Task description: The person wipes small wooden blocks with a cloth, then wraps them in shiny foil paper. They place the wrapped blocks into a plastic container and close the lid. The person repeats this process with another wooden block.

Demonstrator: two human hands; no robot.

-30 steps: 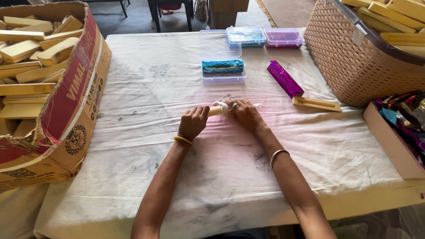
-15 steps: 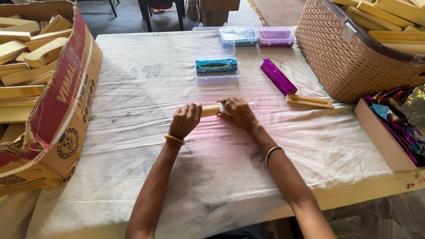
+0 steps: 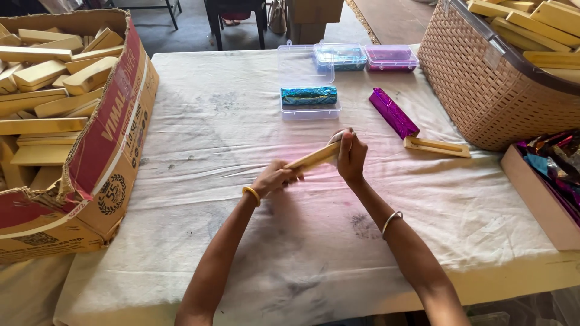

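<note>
Head view looks down on a table covered with a stained white cloth [image 3: 199,127]. Over its middle, both hands hold one long, pale wooden stick-shaped piece [image 3: 311,159] clear of the cloth, tilted so its far end rises to the right. The left hand [image 3: 275,179] is closed around the lower end, fingers curled underneath, seemingly to steady it. The right hand [image 3: 350,157] is clamped around the upper end, with something whitish pressed against the wood there; whether that is cloth or paper cannot be told.

A big, torn cardboard box [image 3: 103,151] full of similar pale wooden pieces sits at the left edge, near the left arm. A woven tan plastic basket [image 3: 477,90] holding more of them stands at the right. Between basket and hands lie a shiny purple foil-wrapped bar [image 3: 393,112] and, just beside it, a bare wooden piece [image 3: 436,146]. Further back, an open clear plastic case [image 3: 309,102] contains a teal foil bundle, with two lidded cases [image 3: 365,57] behind. A shallow box of coloured foils [image 3: 547,181] lies at the right edge. Nothing lies between the hands and these things.
</note>
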